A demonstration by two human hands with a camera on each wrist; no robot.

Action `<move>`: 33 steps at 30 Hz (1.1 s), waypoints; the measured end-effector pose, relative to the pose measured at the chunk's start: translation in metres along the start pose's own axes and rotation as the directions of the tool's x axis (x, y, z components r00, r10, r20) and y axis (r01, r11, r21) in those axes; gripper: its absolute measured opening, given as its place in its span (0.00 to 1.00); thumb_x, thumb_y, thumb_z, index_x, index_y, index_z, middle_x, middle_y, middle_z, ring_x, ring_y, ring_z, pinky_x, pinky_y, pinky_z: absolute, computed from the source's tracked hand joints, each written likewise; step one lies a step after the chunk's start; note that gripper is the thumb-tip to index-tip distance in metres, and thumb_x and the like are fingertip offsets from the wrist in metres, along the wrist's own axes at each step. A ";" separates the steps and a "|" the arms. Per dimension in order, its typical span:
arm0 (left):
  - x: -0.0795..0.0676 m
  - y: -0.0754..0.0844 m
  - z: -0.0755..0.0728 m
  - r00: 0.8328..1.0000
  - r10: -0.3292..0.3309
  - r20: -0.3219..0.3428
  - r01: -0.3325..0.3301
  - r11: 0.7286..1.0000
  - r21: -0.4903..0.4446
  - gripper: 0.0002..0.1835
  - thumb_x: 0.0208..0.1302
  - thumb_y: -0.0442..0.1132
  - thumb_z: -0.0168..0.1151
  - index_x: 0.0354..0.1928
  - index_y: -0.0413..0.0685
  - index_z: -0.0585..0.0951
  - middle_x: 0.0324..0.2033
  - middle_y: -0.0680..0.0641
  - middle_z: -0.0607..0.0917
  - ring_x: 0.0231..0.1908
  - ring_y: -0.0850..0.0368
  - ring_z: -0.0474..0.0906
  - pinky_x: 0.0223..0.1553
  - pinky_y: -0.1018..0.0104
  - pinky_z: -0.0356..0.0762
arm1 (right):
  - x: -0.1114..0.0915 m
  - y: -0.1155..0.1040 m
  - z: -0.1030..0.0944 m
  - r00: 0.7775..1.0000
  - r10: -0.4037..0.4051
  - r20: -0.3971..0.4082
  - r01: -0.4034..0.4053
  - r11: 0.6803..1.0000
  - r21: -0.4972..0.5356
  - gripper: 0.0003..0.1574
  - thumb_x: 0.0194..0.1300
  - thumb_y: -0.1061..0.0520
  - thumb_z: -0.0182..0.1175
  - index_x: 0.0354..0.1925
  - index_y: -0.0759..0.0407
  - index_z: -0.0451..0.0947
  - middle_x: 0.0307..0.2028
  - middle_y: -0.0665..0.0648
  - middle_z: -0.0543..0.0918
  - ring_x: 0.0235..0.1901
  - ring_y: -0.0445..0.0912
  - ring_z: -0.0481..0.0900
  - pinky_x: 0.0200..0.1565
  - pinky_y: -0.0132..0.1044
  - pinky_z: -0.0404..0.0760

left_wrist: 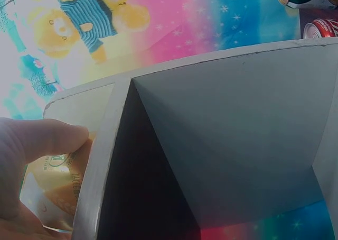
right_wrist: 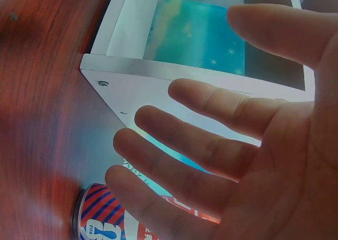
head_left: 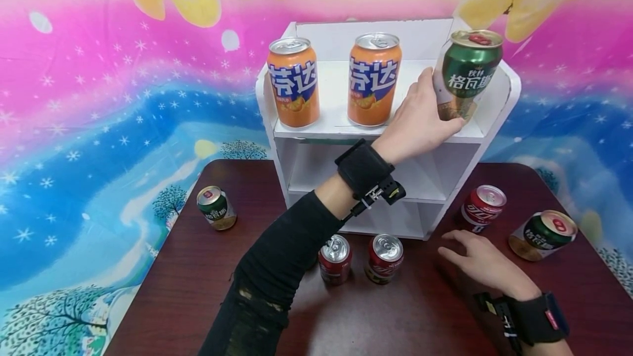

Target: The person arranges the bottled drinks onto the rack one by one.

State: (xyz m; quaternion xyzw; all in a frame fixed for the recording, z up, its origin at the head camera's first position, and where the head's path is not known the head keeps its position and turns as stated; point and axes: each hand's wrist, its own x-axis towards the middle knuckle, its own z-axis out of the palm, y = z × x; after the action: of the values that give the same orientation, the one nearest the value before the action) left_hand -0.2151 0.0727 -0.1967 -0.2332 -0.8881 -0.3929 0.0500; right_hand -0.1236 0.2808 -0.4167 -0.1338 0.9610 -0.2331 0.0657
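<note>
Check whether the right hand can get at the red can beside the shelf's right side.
Likely yes: the right hand is empty, fingers extended, close by, with nothing visible between it and the red can. The white shelf may crowd a sideways grip.

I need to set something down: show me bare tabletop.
Free: table between the leftmost green can and black sleeve; also in front of the middle red cans. Crowded: the right rear, with right hand, a red can and another green can.
</note>
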 end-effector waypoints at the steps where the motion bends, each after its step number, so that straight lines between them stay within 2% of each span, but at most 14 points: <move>1: 0.000 0.000 0.000 1.000 -0.001 0.002 0.001 1.000 -0.003 0.48 0.57 0.50 0.66 0.72 0.48 0.48 0.59 0.53 0.66 0.56 0.67 0.62 0.56 0.75 0.63 | 0.000 0.000 0.000 1.000 0.004 -0.001 -0.004 1.000 -0.001 0.26 0.64 0.46 0.61 0.50 0.66 0.76 0.45 0.63 0.80 0.43 0.55 0.79 0.41 0.54 0.77; 13: 0.001 -0.001 0.000 1.000 0.012 0.005 -0.012 0.999 -0.038 0.46 0.54 0.47 0.68 0.69 0.49 0.52 0.54 0.54 0.69 0.51 0.68 0.67 0.50 0.76 0.67 | -0.001 -0.001 -0.001 1.000 0.004 0.009 -0.004 1.000 0.001 0.30 0.64 0.43 0.59 0.51 0.66 0.76 0.45 0.64 0.80 0.43 0.55 0.79 0.42 0.54 0.77; 22: 0.001 0.000 0.001 1.000 0.012 -0.004 -0.012 1.000 -0.012 0.48 0.56 0.50 0.68 0.71 0.48 0.49 0.57 0.53 0.68 0.54 0.67 0.65 0.54 0.74 0.65 | 0.000 0.000 -0.001 1.000 0.009 0.011 -0.009 1.000 0.006 0.29 0.64 0.43 0.60 0.51 0.66 0.76 0.45 0.63 0.80 0.43 0.55 0.78 0.41 0.54 0.77; 33: 0.000 0.000 0.000 1.000 0.014 -0.014 -0.013 1.000 0.002 0.47 0.56 0.50 0.67 0.71 0.47 0.50 0.57 0.53 0.68 0.54 0.67 0.64 0.53 0.75 0.64 | 0.000 0.000 0.000 1.000 0.013 0.024 -0.014 1.000 0.006 0.27 0.64 0.45 0.60 0.51 0.66 0.76 0.45 0.62 0.80 0.43 0.54 0.78 0.41 0.53 0.77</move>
State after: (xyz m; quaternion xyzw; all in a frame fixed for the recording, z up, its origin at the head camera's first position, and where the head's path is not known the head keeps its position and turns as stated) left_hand -0.2146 0.0731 -0.1968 -0.2365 -0.8866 -0.3932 0.0590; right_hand -0.1242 0.2811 -0.4166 -0.1298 0.9602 -0.2342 0.0791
